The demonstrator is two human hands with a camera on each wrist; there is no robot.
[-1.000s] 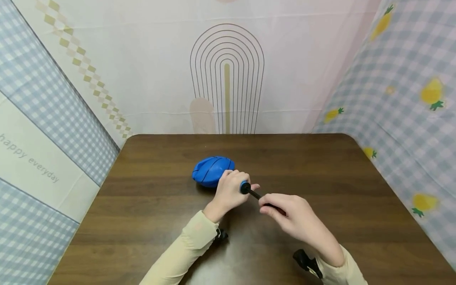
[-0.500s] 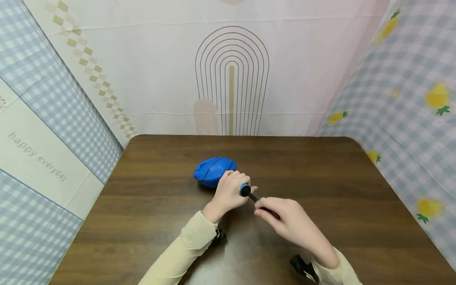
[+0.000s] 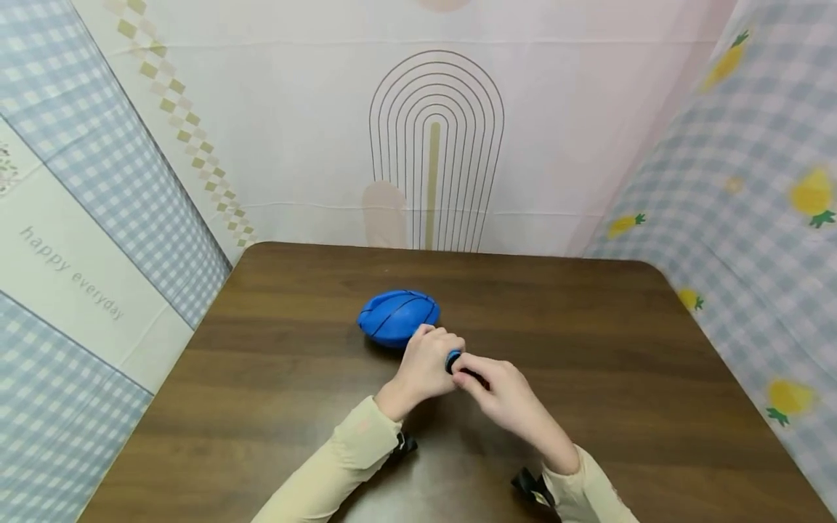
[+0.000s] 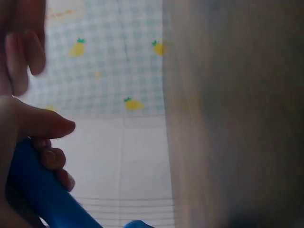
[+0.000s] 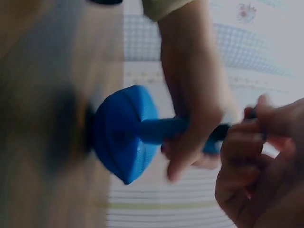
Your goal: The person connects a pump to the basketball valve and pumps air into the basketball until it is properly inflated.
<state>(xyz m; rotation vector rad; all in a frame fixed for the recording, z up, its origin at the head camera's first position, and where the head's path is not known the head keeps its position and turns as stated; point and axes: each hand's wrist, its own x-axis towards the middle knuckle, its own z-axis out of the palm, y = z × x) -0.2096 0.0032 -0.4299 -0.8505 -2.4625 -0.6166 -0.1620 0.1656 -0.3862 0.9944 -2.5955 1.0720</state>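
Note:
A blue ball (image 3: 396, 319) with black seam lines sits on the table, slack and pointed at its ends rather than round. My left hand (image 3: 426, 365) grips the blue barrel of a hand pump (image 5: 159, 130) just in front of it. In the right wrist view the barrel's far end meets the ball; any needle there cannot be seen. My right hand (image 3: 502, 392) holds the pump's black handle with curled fingers, close against the left hand, and the rod is mostly out of sight. The left wrist view shows the barrel (image 4: 45, 192) passing through the left hand's fingers.
The brown wooden table (image 3: 556, 319) has rounded back corners. Behind it hangs a pale cloth (image 3: 562, 131) with arch lines. Checked cloths enclose the left and right sides. Each wrist wears a black camera mount.
My right hand has moved left toward the left hand, and the black rod has slid into the barrel. The left hand keeps its grip. The head view has shifted slightly.

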